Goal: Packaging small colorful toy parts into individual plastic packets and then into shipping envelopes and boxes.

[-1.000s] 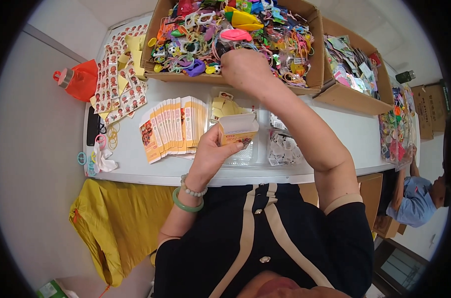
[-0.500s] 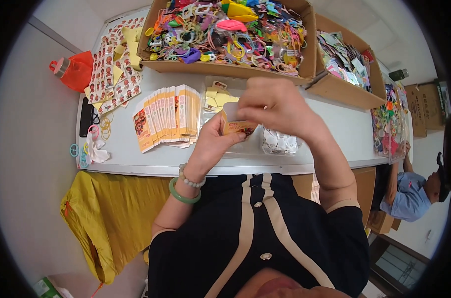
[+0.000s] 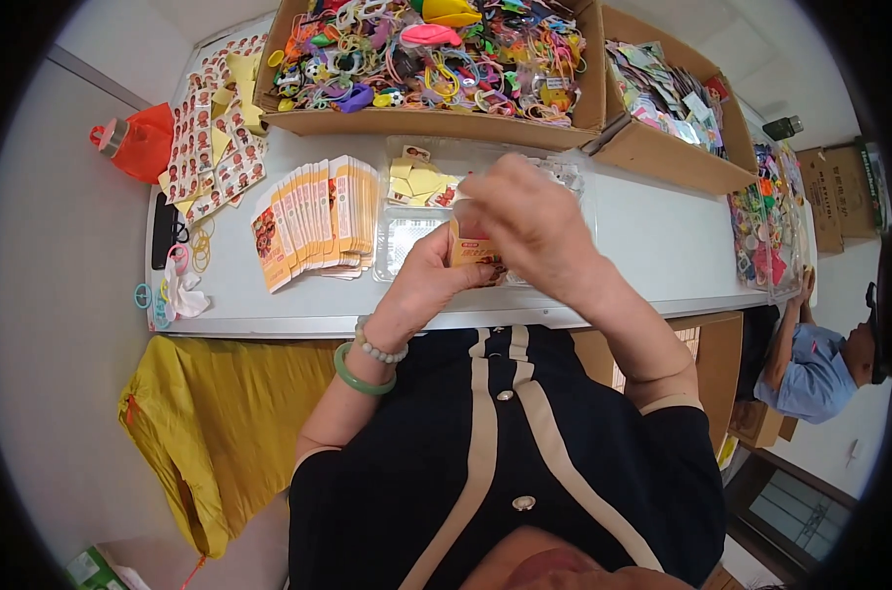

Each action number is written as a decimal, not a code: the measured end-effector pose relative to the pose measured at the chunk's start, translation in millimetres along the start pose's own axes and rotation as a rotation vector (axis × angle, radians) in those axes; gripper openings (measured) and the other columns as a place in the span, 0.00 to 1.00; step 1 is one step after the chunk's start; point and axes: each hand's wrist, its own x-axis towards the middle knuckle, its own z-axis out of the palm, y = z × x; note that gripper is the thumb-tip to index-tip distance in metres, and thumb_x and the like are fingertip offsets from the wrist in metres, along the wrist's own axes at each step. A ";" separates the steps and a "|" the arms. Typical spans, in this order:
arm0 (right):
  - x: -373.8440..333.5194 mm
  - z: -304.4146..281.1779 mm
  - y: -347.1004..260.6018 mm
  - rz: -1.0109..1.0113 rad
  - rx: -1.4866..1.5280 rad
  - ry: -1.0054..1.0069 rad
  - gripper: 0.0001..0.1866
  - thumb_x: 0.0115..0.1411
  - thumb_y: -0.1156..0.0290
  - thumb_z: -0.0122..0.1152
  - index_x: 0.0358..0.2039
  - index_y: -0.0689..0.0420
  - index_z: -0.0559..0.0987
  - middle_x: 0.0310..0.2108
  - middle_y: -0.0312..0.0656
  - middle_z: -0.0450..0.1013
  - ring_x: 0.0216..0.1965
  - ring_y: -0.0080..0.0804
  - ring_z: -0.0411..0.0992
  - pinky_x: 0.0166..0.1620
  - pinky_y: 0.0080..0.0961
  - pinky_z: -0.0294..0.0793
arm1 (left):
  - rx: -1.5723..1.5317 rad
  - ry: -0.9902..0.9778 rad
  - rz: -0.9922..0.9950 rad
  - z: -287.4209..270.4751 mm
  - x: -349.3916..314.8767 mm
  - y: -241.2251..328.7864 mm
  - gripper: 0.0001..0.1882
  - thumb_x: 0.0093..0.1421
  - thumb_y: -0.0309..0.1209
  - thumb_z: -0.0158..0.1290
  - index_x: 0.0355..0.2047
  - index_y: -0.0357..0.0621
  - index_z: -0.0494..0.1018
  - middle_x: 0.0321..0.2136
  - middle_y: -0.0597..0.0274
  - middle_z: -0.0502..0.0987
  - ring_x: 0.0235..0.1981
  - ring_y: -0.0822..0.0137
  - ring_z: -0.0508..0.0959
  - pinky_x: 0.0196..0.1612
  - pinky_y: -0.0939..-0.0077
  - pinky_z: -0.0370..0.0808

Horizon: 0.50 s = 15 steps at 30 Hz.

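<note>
The left hand (image 3: 428, 280) grips a small yellow-orange packet (image 3: 473, 248) from below and behind, fingers wrapped round its lower half, while the right hand (image 3: 532, 221) closes over the packet's top with bent fingers; what its fingertips pinch there is hidden. The packet is held above the near edge of the white table (image 3: 652, 246), just over a clear plastic tray (image 3: 406, 231) that carries small yellow cards. To do this well, I judge, the left hand should keep the packet upright and steady with its mouth toward the right hand, and the right fingers should work lightly at the top edge so the thin card neither creases nor tears. To the left of the tray lies a fanned stack of flat packets (image 3: 318, 221); beyond it stands a cardboard box (image 3: 416, 120) of bright plastic trinkets, with a second box (image 3: 662, 147) to its right. Compared with a second ago, the right hand has come back from the trinket box to meet the left at the packet, and both hands now sit nearer the body.
</note>
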 end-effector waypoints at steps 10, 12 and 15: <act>-38.2 -20.6 5.2 0.007 0.013 0.048 0.10 0.52 0.79 0.59 0.36 0.62 0.76 0.39 0.46 0.73 0.41 0.39 0.72 0.43 0.27 0.70 | -0.058 -0.034 -0.011 -1.5 -8.0 -8.6 0.19 0.58 0.21 0.51 0.50 0.34 0.64 0.44 0.59 0.73 0.44 0.70 0.74 0.48 0.75 0.73; -45.3 -23.9 9.7 0.124 0.083 0.074 0.10 0.51 0.80 0.59 0.36 0.63 0.77 0.39 0.46 0.73 0.42 0.36 0.71 0.46 0.28 0.69 | -0.044 -0.047 -0.015 -0.4 -9.1 -8.8 0.19 0.58 0.20 0.51 0.50 0.34 0.63 0.45 0.59 0.72 0.44 0.70 0.74 0.49 0.75 0.72; -57.0 -22.2 14.8 0.471 0.450 -0.022 0.11 0.55 0.73 0.57 0.39 0.63 0.77 0.41 0.43 0.73 0.44 0.31 0.70 0.50 0.26 0.66 | 0.010 -0.070 0.034 1.8 -11.8 -11.7 0.18 0.57 0.21 0.52 0.48 0.35 0.65 0.43 0.61 0.73 0.43 0.73 0.74 0.47 0.77 0.72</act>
